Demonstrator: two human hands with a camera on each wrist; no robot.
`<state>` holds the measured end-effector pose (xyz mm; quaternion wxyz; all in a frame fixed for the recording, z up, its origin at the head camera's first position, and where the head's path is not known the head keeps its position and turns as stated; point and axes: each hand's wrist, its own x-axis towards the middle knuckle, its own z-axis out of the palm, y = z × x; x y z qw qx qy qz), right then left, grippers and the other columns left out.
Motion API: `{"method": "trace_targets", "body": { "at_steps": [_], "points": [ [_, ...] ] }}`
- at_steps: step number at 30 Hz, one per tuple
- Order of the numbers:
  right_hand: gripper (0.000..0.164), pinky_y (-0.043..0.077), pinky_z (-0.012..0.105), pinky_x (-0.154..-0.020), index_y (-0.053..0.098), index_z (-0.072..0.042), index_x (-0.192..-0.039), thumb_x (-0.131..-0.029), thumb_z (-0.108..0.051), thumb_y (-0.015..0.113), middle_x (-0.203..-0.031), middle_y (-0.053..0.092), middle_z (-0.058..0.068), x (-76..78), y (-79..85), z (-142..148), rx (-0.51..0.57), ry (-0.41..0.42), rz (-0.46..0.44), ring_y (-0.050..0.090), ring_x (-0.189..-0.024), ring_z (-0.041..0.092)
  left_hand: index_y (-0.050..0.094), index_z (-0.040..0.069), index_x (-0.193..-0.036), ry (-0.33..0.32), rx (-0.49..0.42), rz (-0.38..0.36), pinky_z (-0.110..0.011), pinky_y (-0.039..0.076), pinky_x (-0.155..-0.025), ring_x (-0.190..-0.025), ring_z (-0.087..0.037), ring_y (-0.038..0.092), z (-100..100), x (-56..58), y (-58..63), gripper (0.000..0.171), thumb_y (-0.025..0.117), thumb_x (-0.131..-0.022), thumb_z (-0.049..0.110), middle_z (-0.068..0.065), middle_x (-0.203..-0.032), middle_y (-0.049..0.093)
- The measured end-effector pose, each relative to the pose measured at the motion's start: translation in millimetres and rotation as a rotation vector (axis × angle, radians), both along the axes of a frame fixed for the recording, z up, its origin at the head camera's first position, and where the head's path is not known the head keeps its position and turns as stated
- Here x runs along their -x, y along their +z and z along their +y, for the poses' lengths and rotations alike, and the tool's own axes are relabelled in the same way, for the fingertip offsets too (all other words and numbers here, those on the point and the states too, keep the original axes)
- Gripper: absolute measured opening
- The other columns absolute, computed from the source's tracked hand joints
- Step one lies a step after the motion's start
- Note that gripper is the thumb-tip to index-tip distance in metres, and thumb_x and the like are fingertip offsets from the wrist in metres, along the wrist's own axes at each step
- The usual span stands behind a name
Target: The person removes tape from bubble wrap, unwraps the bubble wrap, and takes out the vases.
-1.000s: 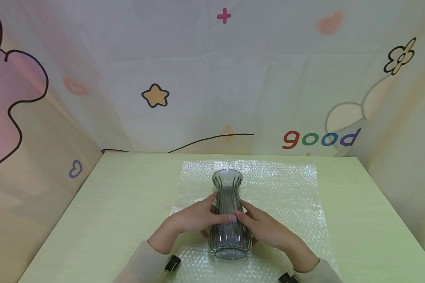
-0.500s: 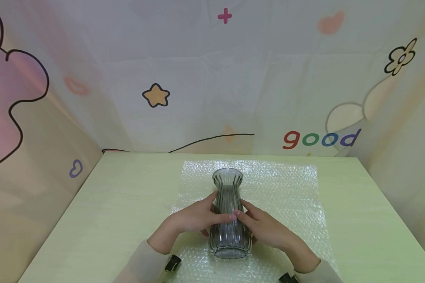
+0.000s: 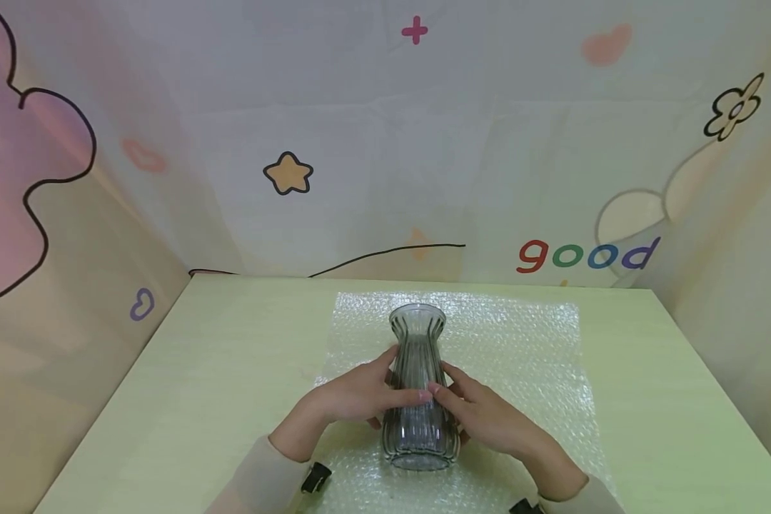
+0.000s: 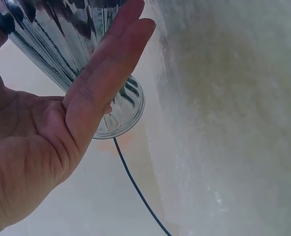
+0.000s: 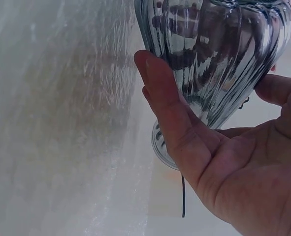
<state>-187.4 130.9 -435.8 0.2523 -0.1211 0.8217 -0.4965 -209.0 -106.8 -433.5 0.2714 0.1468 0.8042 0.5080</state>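
Note:
A ribbed grey-tinted glass vase (image 3: 420,437) with a flared rim lies between my hands in the middle of the head view, its mouth toward the far side. My left hand (image 3: 358,392) holds it from the left, thumb across the upper surface. From the right, my right hand (image 3: 488,420) grips it the same way, and the two thumb tips nearly meet. In the left wrist view, fingers (image 4: 103,73) curve along the vase's underside. The right wrist view has the fingers (image 5: 167,98) beneath the glass too, with a gap to the sheet of bubble wrap (image 3: 514,364).
The bubble wrap lies flat on a pale green table (image 3: 250,335) beneath the vase and hands. A printed cloth backdrop (image 3: 373,143) stands behind the table and along both sides. Black clips (image 3: 315,477) show near the sleeves.
The head view has shifted slightly, so the backdrop and table sit a little further right. Both hands keep the same hold on the vase.

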Motion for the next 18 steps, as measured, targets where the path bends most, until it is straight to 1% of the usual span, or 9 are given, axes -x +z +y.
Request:
{"method": "trace_targets", "body": {
  "at_steps": [5, 10, 12, 18],
  "points": [
    [0.080, 0.059, 0.041, -0.070, 0.021, -0.011, -0.165, -0.105, -0.056, 0.050, -0.134, 0.065, 0.020, -1.2, 5.2, 0, -0.013, -0.011, 0.009, 0.067, -0.092, 0.023, 0.013, 0.028, -0.166, 0.002, 0.000, 0.024, -0.048, 0.062, -0.063, -0.103, -0.025, 0.070, -1, -1.4, 3.2, 0.102, 0.075, -0.090, 0.057, -0.017, -0.131, 0.063],
    [0.079, 0.059, 0.040, -0.072, 0.020, -0.013, -0.166, -0.105, -0.054, 0.051, -0.139, 0.061, 0.020, -2.9, 11.1, 1, -0.011, -0.004, 0.028, 0.068, -0.093, 0.022, 0.010, 0.035, -0.166, 0.017, -0.002, 0.034, -0.047, 0.062, -0.066, -0.114, -0.027, 0.067, -1, -4.0, 7.1, 0.104, 0.076, -0.088, 0.058, -0.015, -0.145, 0.057],
    [0.079, 0.060, 0.040, -0.073, 0.020, -0.014, -0.166, -0.105, -0.053, 0.052, -0.139, 0.061, 0.018, -3.3, 12.9, 2, -0.012, -0.005, 0.035, 0.068, -0.095, 0.022, 0.008, 0.037, -0.166, 0.022, 0.008, 0.046, -0.046, 0.062, -0.067, -0.116, -0.027, 0.065, -1, -4.8, 8.4, 0.106, 0.076, -0.088, 0.058, -0.014, -0.149, 0.055],
    [0.078, 0.059, 0.039, -0.074, 0.021, -0.019, -0.166, -0.104, -0.053, 0.055, -0.135, 0.061, 0.016, -2.7, 14.9, 0, -0.007, -0.020, 0.062, 0.067, -0.099, 0.022, 0.003, 0.030, -0.167, 0.041, 0.059, 0.093, -0.040, 0.062, -0.067, -0.110, -0.025, 0.068, -2, -7.8, 13.8, 0.114, 0.077, -0.086, 0.059, -0.018, -0.152, 0.052]
  ]
}}
